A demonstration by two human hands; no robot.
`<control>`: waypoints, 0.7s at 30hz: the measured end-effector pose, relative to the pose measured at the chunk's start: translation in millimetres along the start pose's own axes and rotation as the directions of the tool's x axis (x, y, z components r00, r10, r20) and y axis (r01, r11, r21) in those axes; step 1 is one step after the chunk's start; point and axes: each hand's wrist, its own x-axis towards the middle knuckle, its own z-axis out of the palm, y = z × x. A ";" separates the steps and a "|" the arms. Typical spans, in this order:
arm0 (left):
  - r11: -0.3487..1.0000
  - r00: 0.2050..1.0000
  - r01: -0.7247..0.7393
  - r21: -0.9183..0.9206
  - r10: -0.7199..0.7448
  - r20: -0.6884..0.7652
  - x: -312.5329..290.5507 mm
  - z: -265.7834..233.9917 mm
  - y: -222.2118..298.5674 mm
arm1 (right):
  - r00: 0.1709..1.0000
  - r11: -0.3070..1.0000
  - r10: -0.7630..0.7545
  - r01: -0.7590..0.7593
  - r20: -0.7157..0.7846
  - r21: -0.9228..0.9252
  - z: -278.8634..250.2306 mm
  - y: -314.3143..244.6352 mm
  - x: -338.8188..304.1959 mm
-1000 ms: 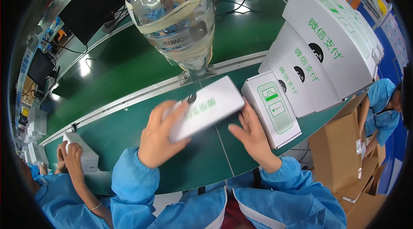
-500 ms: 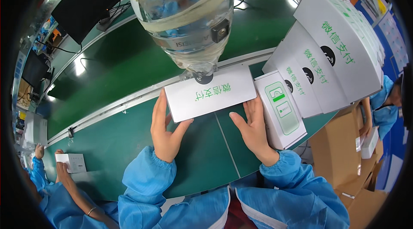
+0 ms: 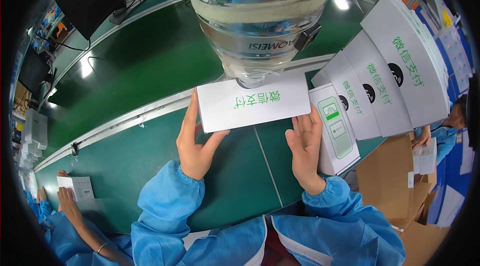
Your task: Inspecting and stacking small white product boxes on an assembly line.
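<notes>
A long white box with green print faces up over the green worktable, held between my two hands. My left hand clasps its left end, fingers along the side and thumb at the near edge. At the right end, my right hand has its fingers against the near corner, while the thumb stands off the box. A clear, tapered, shiny object with a grey band hangs over the far edge and hides part of the print. Beside my right hand lies another white box with a green-outlined picture.
Stacked white boxes rise at the right. Behind them stand open brown cartons and a co-worker's hand. At the left, another person's hands hold a small white box. A metal rail crosses the table; a dark monitor stands beyond.
The view has shifted slightly. The long box sits a little farther right in it, and the clear object appears larger and farther right. My right thumb is closer to the box.
</notes>
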 end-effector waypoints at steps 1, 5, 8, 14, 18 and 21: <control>1.000 1.000 0.002 0.002 -0.002 -0.002 0.4 0.0 0.3 | 1.000 1.000 0.004 -0.004 -0.002 0.000 -0.1 0.6 -0.4; 1.000 1.000 0.005 -0.010 -0.005 0.004 0.0 -0.1 -0.3 | 1.000 0.998 -0.009 0.010 0.003 -0.060 2.2 -1.2 -5.3; 0.998 0.999 0.021 -0.065 -0.019 0.041 1.6 -2.9 -1.5 | 0.999 0.983 -0.046 0.049 0.026 -0.178 1.4 -3.9 -15.3; 0.982 0.993 0.081 -0.172 -0.064 0.101 10.8 -3.7 2.5 | 0.986 0.834 -0.101 0.156 0.131 -0.529 -10.3 -12.2 -26.6; 0.978 0.990 0.102 -0.179 -0.082 0.116 13.8 -5.2 4.0 | 0.974 0.815 -0.112 0.204 0.198 -0.543 -16.6 -10.2 -25.0; 0.965 0.987 0.142 -0.219 -0.121 0.106 13.3 -3.0 7.1 | 0.985 0.887 -0.089 0.145 0.146 -0.439 -9.3 -13.2 -19.5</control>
